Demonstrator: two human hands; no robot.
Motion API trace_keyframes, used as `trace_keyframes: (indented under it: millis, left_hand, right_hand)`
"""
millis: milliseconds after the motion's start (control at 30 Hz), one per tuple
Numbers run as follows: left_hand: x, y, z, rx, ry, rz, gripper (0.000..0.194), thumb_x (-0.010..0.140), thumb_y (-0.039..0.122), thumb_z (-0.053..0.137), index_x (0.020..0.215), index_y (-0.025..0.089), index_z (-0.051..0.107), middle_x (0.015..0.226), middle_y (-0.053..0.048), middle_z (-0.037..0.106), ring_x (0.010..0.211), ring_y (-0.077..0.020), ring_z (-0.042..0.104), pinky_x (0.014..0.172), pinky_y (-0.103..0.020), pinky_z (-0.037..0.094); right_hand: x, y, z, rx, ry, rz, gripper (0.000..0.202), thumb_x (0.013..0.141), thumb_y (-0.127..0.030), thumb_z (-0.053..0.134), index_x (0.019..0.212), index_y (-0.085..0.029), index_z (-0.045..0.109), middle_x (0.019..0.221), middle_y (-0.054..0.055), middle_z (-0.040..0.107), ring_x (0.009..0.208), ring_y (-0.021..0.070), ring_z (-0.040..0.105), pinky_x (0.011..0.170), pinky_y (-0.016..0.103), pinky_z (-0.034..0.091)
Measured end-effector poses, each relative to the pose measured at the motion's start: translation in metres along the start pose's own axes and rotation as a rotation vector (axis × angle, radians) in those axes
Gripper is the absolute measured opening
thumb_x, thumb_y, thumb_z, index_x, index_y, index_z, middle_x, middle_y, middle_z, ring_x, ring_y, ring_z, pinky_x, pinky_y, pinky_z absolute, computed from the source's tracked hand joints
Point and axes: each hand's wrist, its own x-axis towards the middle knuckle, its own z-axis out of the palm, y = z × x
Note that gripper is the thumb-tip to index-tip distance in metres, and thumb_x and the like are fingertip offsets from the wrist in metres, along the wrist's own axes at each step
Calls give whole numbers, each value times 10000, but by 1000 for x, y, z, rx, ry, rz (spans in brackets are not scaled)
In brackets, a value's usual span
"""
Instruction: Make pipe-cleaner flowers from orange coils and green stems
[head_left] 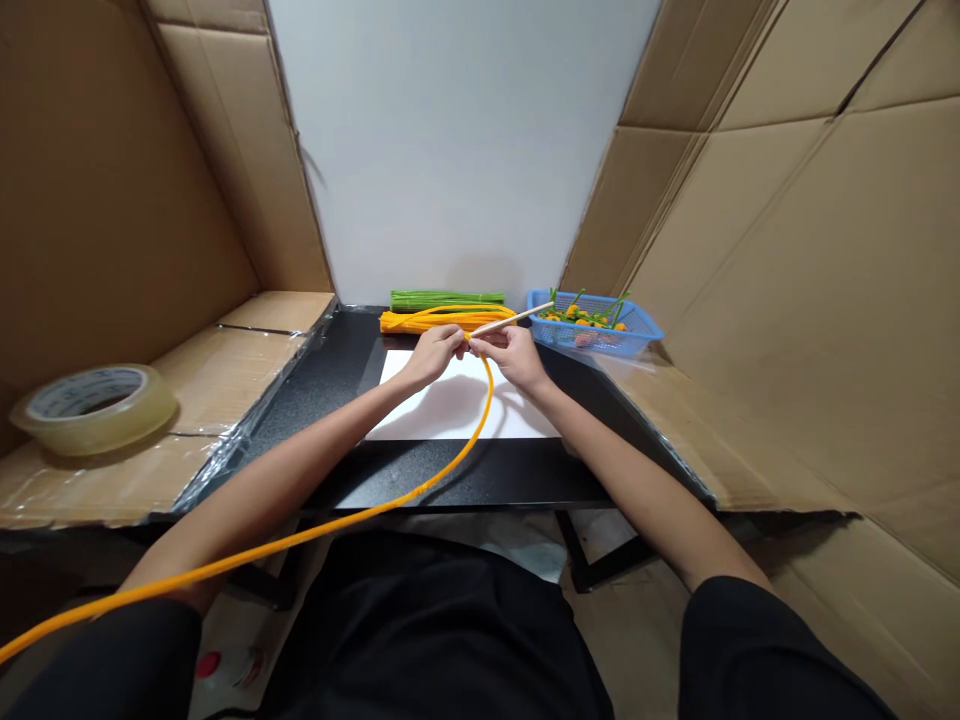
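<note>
My left hand (436,354) and my right hand (516,357) meet over a white sheet (397,418), fingertips nearly touching. Between them they pinch one end of a long orange pipe cleaner (420,490), which loops down and sweeps out to the lower left across my left forearm. A thin pale stick (517,317) rises from my fingertips toward the upper right; my right hand closes around its lower end. Left fingers are closed on the orange strand. Exactly how the strand meets the stick is too small to tell.
Behind my hands lie an orange pipe cleaner bundle (394,322) and a green bundle (448,299). A blue basket (637,338) at the right holds orange and green pieces. A tape roll (101,410) rests on cardboard at the left. Cardboard walls (810,250) stand at both sides.
</note>
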Motion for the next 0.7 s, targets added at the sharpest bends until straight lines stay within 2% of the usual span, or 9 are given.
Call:
trace_keyframes:
  millis: [100,167,233,333,400,500,600,700]
  left_hand:
    - [4,-8,2,-101,-68,-120,380,995,410,516,721,156,584,651,8,561,544,-101,488,526,-238,422]
    - [7,-11,1,-152,-115,-191,322,997,431,556,875,139,620,738,9,599,575,-85,527,548,-226,475]
    - [8,-12,-2,-192,-156,-248,323,997,446,561,933,136,625,763,9,611,582,-78,538,552,-219,491]
    - [8,-7,-6,-238,-207,-295,384,976,461,550,755,152,606,594,15,537,460,-82,449,445,-225,415]
    - [7,-2,-7,-257,-227,-301,399,912,448,579,615,181,561,480,4,457,384,-96,374,368,-251,332]
    - [5,5,-5,-256,-232,-283,377,811,456,632,542,212,532,412,-12,407,336,-109,325,320,-270,261]
    - [4,7,0,-218,-227,-242,446,816,573,593,548,221,535,413,-24,444,335,-118,355,326,-268,264]
    - [3,7,3,-134,-208,-180,615,901,706,393,567,216,555,469,-64,553,373,-140,444,359,-275,308]
  right_hand:
    - [1,-1,-3,-63,-35,-52,320,543,-339,954,773,-224,764,773,40,749,815,257,707,894,448,555]
    - [1,-3,-5,-86,-59,-78,309,586,-349,935,821,-235,768,831,41,763,845,261,713,907,454,553]
    - [0,-4,-6,-99,-91,-97,319,618,-368,916,875,-243,772,871,36,770,858,254,715,908,445,555]
    - [-1,-6,-10,-121,-158,-103,331,634,-378,904,909,-235,787,875,37,774,853,243,715,910,428,554]
    - [0,-6,-12,-132,-192,-97,321,637,-377,900,900,-226,795,862,39,775,855,238,714,914,415,552]
    - [1,-7,-14,-128,-211,-76,308,638,-406,892,856,-212,793,837,42,777,843,230,715,894,396,556]
    - [3,-7,-13,-101,-194,-49,338,625,-457,889,816,-199,780,802,48,775,803,222,714,869,394,560]
    - [4,-6,-12,-68,-149,-28,366,597,-484,902,801,-211,767,757,32,760,763,214,699,855,411,556]
